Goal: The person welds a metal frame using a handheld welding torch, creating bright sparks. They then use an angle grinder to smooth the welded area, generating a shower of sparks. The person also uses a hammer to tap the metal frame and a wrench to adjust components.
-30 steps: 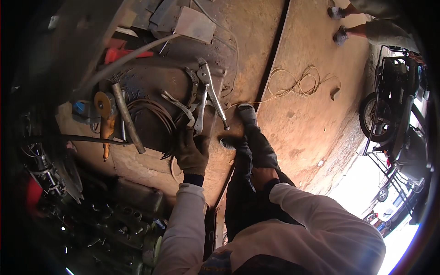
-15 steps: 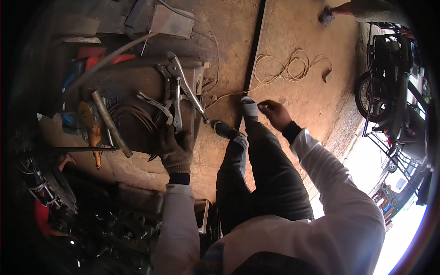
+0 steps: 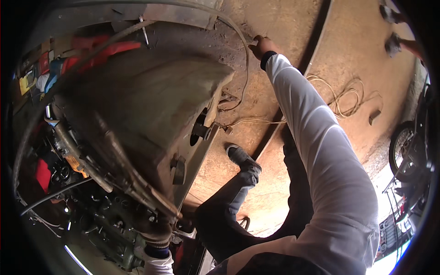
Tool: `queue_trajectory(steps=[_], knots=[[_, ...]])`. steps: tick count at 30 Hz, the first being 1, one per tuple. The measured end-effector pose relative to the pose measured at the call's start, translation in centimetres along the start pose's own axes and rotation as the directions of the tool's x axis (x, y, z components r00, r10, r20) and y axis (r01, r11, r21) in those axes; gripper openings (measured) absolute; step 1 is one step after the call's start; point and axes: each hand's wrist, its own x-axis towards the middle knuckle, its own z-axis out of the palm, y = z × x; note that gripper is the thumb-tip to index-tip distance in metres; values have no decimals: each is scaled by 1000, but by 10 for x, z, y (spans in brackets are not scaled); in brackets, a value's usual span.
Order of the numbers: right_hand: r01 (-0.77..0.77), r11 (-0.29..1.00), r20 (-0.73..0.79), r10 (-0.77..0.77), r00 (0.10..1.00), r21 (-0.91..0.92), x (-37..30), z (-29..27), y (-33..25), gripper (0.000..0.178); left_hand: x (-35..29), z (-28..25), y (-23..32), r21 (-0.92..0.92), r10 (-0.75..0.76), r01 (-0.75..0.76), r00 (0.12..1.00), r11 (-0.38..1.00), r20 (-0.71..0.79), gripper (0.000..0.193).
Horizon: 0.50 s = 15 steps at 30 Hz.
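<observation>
My left hand (image 3: 156, 228), in a dark knitted glove, is low at the left beside a bundle of long, thin, curved pieces (image 3: 133, 183). Blur and shadow hide its fingers, so its hold on them cannot be made out. Far ahead, my bare right hand (image 3: 267, 46) is stretched out with fingers partly apart. Its fingertips come close to a dark cable (image 3: 248, 68); whether they touch it is unclear. Between my hands stands a bench-like block with a dark, sloping top (image 3: 151, 96). Along its left side lie a metal pipe (image 3: 80, 153) and an orange-handled tool (image 3: 75, 165).
A thick hose (image 3: 103, 48) arches over the left side. Greasy engine parts (image 3: 110, 224) fill the lower left. A long dark bar (image 3: 316, 41) crosses the brown floor beside a coiled beige cord (image 3: 346, 103). Another person's feet (image 3: 393, 44) and a motorcycle (image 3: 405, 156) are at right.
My right hand has reached farther forward, to the dark cable. The left has dropped toward the lower left. The view has shifted, and the locking pliers no longer show on the block.
</observation>
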Motion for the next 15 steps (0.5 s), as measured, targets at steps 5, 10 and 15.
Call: queue_trajectory(steps=[5,10,15], knots=[[59,990,-11,-61,998,-125,30,20,-7,34,-45,-7,-25,-126,-250,263,962,957,112,56],[197,976,80,-190,978,-92,25,17,-19,33,-7,-11,12,-12,-44,44,999,999,-16,61],[230,859,155,-332,930,457,-25,20,82,30,35,-7,20,-150,117,-121,993,981,-31,19]])
